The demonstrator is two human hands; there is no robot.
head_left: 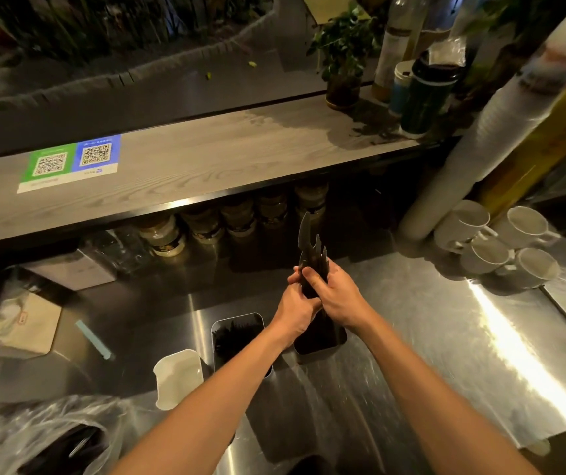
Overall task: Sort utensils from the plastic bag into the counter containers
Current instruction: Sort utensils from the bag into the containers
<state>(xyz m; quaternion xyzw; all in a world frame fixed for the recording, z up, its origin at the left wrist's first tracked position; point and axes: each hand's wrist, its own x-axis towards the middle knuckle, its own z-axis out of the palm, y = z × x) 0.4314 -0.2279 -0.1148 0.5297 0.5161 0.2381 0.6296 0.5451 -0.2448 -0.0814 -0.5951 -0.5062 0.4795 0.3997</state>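
Both my hands, left (pixel 293 311) and right (pixel 338 296), grip black knives (pixel 310 250) mid-frame, above right container (pixel 319 341) on bench (pixel 446 337).

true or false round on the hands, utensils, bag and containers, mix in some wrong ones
The left hand and the right hand both grip one bundle of black utensils. True.
The plastic bag lies beside the white mugs. False: the bag is near left, the mugs at right.
The container on the steel counter left of the hands holds black utensils. True.
The QR code sticker is on the steel counter. False: it sits on the wooden shelf.
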